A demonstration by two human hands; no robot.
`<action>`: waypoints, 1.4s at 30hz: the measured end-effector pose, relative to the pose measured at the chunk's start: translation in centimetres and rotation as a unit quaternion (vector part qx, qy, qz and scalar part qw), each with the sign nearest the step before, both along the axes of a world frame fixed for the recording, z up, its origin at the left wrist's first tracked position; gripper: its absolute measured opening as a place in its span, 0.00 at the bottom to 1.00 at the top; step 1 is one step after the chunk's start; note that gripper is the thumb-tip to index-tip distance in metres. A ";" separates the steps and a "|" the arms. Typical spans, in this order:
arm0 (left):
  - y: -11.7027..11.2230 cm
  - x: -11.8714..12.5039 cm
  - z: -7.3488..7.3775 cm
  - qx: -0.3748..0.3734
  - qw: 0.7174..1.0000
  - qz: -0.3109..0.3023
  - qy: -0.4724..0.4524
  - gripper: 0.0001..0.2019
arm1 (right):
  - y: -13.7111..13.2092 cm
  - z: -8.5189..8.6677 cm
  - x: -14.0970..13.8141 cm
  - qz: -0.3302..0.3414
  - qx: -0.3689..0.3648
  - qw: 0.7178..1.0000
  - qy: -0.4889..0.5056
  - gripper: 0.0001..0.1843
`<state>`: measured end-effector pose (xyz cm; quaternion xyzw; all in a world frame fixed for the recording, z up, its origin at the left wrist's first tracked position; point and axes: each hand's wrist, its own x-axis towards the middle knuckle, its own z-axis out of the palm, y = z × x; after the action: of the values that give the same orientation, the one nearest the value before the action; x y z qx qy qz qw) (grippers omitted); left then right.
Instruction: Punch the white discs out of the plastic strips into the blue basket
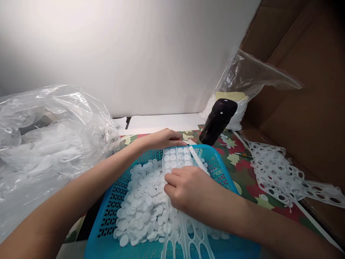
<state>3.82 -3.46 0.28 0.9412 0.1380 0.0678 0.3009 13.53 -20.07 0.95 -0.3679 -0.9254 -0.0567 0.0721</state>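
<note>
A blue perforated plastic basket (215,169) holds a heap of loose white round discs (142,205). A white strip of die-cut discs (176,158) lies across the basket, with rows of discs still in place at its far end. My left hand (161,140) curls over that far end. My right hand (187,189) grips the strip lower down, its fingers pressed on the sheet and hiding the discs beneath. Below it, a punched-out white lattice (188,241) trails toward the near rim.
A crumpled clear plastic bag (48,136) fills the left side. Behind the basket stand a black cylindrical object (218,122) and a clear bag of white material (242,93). Punched white lattice waste (277,172) lies on a patterned colourful mat (237,169) beside a cardboard wall (296,72).
</note>
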 end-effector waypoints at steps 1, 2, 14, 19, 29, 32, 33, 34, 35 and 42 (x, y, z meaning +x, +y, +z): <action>0.0 0.0 0.0 -0.002 1.000 -0.001 0.001 0.18 | 0.3 0.2 0.2 -0.015 0.000 1.000 0.019 0.08; 0.0 0.0 0.0 -0.005 1.000 -0.001 0.003 0.18 | 0.5 0.3 0.3 -0.033 -0.005 0.999 0.042 0.08; 0.3 0.0 -0.2 -0.017 1.000 0.003 0.002 0.11 | 3.3 0.5 2.0 -0.187 -0.057 0.935 0.295 0.06; 0.3 0.0 -0.2 -0.013 1.000 -0.002 -0.006 0.12 | 3.9 0.3 2.4 -0.093 -0.047 0.960 0.261 0.10; 0.5 -0.2 -0.4 -0.003 1.000 -0.003 -0.005 0.10 | 4.3 0.8 3.2 -0.148 -0.032 0.939 0.309 0.12; 0.5 -0.2 -0.3 -0.002 1.000 0.004 -0.004 0.14 | 5.3 0.7 4.8 -0.229 -0.065 0.922 0.305 0.08; 0.5 -0.2 -0.3 -0.004 1.000 0.002 0.001 0.14 | 5.6 0.6 5.2 -0.235 -0.102 0.918 0.303 0.08; 0.4 -0.2 -0.2 -0.005 1.000 0.004 0.005 0.15 | 5.9 0.4 5.6 -0.236 -0.140 0.911 0.307 0.08; 0.3 -0.2 -0.1 -0.004 1.000 0.007 0.007 0.15 | 6.2 0.2 6.0 -0.236 -0.170 0.904 0.314 0.07; 0.0 -0.4 0.0 0.016 1.000 0.026 0.002 0.13 | 6.9 -0.2 6.3 -0.235 -0.246 0.860 0.380 0.06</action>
<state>3.45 -3.45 0.31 0.9421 0.1615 0.0760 0.2838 19.82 -13.13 0.78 -0.5727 -0.6962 0.3015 0.3104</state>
